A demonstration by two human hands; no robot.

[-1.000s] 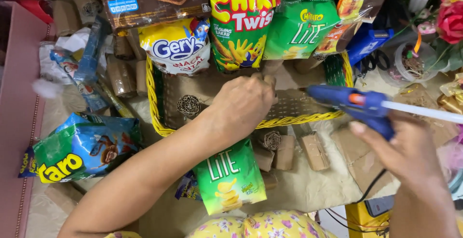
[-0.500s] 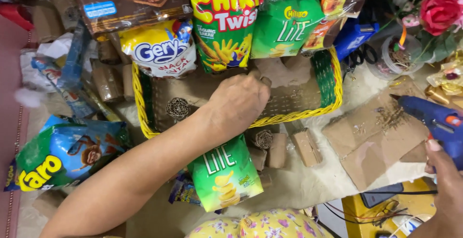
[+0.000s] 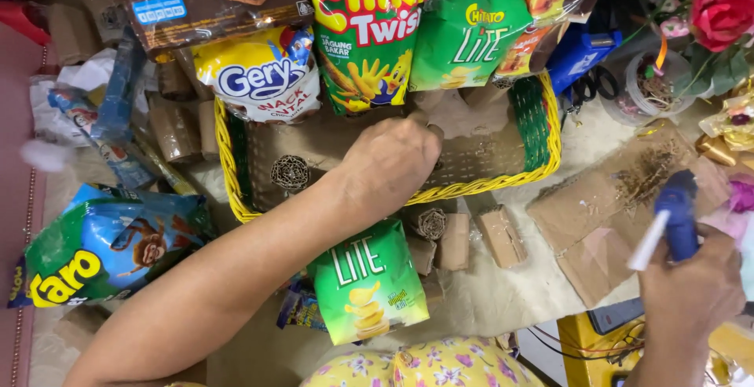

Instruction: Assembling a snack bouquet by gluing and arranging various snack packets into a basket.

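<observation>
Basket (image 3: 542,132), yellow and green wicker, sits mid-floor, lined with rolled cardboard pieces and backed by upright snack bags: a yellow-green corn snack bag (image 3: 369,38), a green chip bag (image 3: 467,30) and a yellow-white cracker bag (image 3: 263,77). More bags lie unplaced outside it, a blue-green one (image 3: 102,250) and a small green chip bag (image 3: 369,281), so the arrangement looks partly built. The left hand (image 3: 393,163) presses into the basket, fingers curled under; what they hold cannot be told. The right hand (image 3: 691,293) grips a blue glue gun (image 3: 677,214), nozzle raised.
</observation>
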